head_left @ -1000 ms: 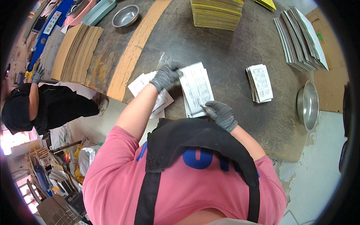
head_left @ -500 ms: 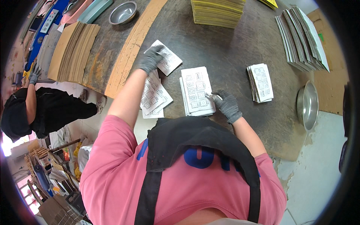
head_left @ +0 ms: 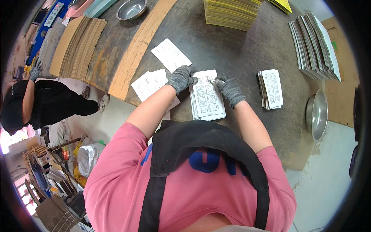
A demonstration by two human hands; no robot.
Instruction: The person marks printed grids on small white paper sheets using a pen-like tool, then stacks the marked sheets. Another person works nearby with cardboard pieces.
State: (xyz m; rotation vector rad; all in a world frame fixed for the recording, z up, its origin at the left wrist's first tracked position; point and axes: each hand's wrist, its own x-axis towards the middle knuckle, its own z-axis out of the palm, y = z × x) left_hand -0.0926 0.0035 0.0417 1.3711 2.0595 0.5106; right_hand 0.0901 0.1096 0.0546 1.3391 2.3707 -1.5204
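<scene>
A stack of white printed sheets lies in front of me on the dark table. At its upper left corner is my left hand, in a grey glove, fingers bent and thumb over the sheet edge. From the right, my gloved right hand reaches over the upper part of the stack. Its fingers are closed on a slim light-coloured tool, mostly hidden, its tip at the top sheet. Beyond my left hand lies a single printed sheet. Several loose sheets spread out beside my left forearm.
To the right stand a smaller printed stack, a metal bowl and a pile of grey-white boards. A yellow-edged stack is at the back. Brown cardboard and another bowl are left. A co-worker stands farther left.
My left hand has left the single sheet, which lies on the table, and come right to the stack's corner. My right hand has moved up along the stack. The view has shifted slightly.
</scene>
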